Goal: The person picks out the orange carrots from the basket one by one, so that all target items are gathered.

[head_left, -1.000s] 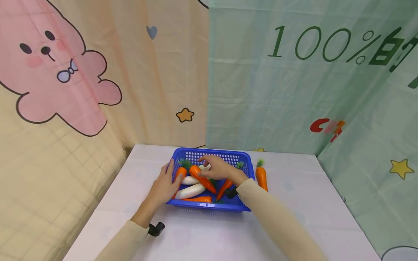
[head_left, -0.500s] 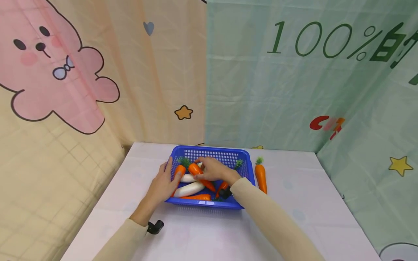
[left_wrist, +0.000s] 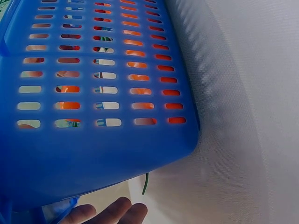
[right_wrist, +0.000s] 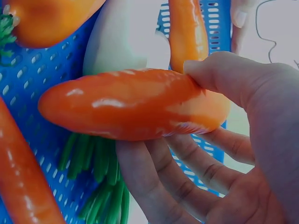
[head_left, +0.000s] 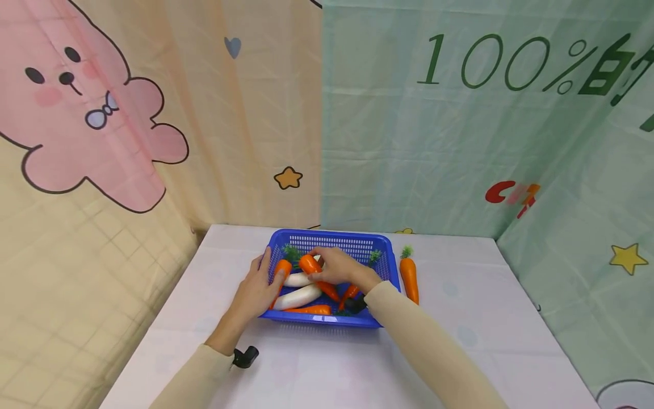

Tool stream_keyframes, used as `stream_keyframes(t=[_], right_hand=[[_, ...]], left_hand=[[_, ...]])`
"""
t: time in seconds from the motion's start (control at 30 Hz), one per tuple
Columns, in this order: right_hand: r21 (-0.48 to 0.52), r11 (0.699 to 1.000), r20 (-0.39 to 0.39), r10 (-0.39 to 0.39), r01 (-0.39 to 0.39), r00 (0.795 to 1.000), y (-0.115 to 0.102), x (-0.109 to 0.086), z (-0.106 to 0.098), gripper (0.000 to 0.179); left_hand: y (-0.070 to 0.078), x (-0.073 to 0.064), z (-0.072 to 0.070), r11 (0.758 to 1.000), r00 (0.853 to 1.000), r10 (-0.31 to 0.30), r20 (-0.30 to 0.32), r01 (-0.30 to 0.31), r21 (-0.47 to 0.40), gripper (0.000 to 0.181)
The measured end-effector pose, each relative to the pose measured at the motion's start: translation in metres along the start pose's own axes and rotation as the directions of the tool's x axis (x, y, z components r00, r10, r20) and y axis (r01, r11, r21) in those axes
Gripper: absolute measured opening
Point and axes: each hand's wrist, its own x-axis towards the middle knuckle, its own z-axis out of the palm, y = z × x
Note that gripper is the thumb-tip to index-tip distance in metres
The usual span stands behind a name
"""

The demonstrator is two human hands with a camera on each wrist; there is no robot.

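Note:
In the head view a blue plastic basket (head_left: 352, 321) holds several orange carrots and long white vegetables. My left hand (head_left: 255, 291) grips its left side, thumb over the rim beside a carrot (head_left: 283, 267) and fingers outside. The left wrist view has those fingertips (left_wrist: 114, 212) past the basket's corner. My right hand (head_left: 338, 267) is inside the basket, pinching the thick end of a carrot (right_wrist: 126, 105) that lies across a white vegetable (right_wrist: 121, 37). In the right wrist view the thumb is above this carrot and the fingers are under it, with green stalks (right_wrist: 100, 158) below.
Another carrot (head_left: 409, 278) with a leafy top lies on the white table (head_left: 460, 341), right of the basket. A further carrot (head_left: 317, 309) lies along the basket's front wall. Printed curtains (head_left: 255, 113) hang behind the table's far edge.
My right hand has come down from above the carrot and taken hold of its thick end, which has shifted slightly. My left hand stays at the basket's left side.

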Motion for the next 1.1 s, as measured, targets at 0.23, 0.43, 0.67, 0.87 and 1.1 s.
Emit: stream_keyframes(t=[0.23,0.43,0.67,0.87,1.1], right_hand=[[0.004,1.0,-0.025,0.005,-0.005,1.0,0.005,-0.012,-0.01,0.069],[0.012,1.0,-0.083,0.027,-0.026,0.996,0.014,-0.026,-0.022,0.068],[0.006,0.999,-0.138,0.051,-0.051,0.989,0.027,-0.045,-0.037,0.071],[0.025,0.998,-0.178,0.054,-0.05,0.983,0.036,-0.059,-0.054,0.074],[0.038,0.997,-0.213,0.077,-0.071,0.974,0.05,-0.074,-0.07,0.079]], left_hand=[[0.002,-0.002,-0.003,1.0,1.0,-0.004,-0.015,0.004,-0.008,0.087],[-0.001,-0.001,0.0,1.0,1.0,0.003,-0.009,-0.003,-0.001,0.087],[-0.002,-0.002,0.003,1.0,1.0,0.004,-0.008,-0.004,0.009,0.088],[0.001,-0.002,0.002,1.0,1.0,0.0,-0.005,0.0,0.013,0.088],[0.003,-0.001,0.001,1.0,1.0,-0.006,-0.007,0.006,0.01,0.088]])
